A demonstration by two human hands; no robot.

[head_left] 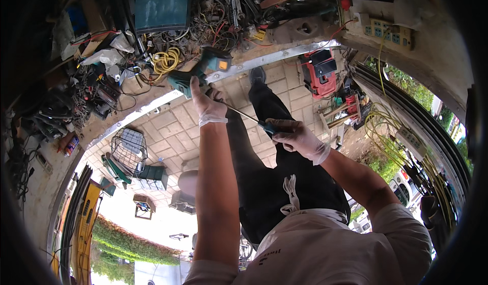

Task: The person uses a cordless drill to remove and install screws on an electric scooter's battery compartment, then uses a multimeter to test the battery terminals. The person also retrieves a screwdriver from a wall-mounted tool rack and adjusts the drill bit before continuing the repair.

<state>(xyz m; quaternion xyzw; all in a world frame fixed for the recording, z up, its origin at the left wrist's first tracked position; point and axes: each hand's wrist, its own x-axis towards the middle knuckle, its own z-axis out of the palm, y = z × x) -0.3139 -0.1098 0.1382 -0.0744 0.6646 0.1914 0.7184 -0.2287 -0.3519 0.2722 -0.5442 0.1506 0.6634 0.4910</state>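
Observation:
My left hand (207,106), in a thin whitish glove, is closed on a teal cordless power tool (184,81) at the bench's front edge. The tool's dark end bears an orange square and points away to the right. My right hand (301,141), gloved too, grips a screwdriver (243,114) by its dark handle. Its long thin shaft slants up and left, and its tip ends by my left fingers and the tool. Those fingers hide whether the tip touches the tool.
The cluttered bench (284,56) carries a yellow coiled cord (166,60), a dark teal box (162,6), wrenches (235,3) and tangled wires. A red toolbox (319,79), a wire basket (128,150) and a small wooden stool (339,113) stand on the brick floor. Yellow cables (381,127) hang at right.

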